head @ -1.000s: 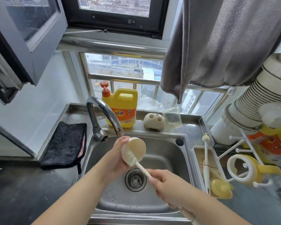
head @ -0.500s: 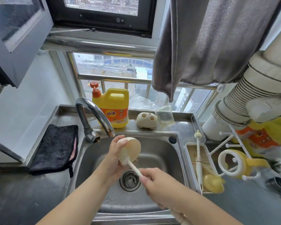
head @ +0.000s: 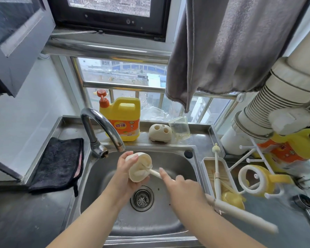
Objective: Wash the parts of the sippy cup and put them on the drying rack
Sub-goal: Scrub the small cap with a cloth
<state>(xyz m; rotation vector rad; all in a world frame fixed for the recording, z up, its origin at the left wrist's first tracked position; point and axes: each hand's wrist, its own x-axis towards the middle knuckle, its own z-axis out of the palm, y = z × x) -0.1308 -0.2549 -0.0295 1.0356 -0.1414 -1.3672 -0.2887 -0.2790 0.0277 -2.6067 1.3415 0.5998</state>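
Note:
Over the steel sink (head: 170, 158), my left hand (head: 125, 173) grips a cream round cup part (head: 139, 168), its open side facing right. My right hand (head: 182, 189) holds a long white bottle brush (head: 240, 214) by its handle, index finger stretched along it, and the bristle head sits inside the cup part. A yellow handled cup piece with a white ring (head: 256, 179) hangs on the white drying rack (head: 247, 156) at the right. A clear cup (head: 180, 128) and a cream two-holed piece (head: 160, 132) stand on the back ledge.
The curved tap (head: 104, 127) ends just above my left hand, with no water seen running. A yellow detergent jug (head: 123, 119) stands behind it. A black cloth (head: 59, 161) lies at the left. A tray (head: 207, 169) right of the sink holds a thin brush (head: 217, 169) and a yellow piece (head: 233, 199).
The brush has swung so its handle points out to the right, and its head went deeper into the cup part. The cup part's opening turned more to the right.

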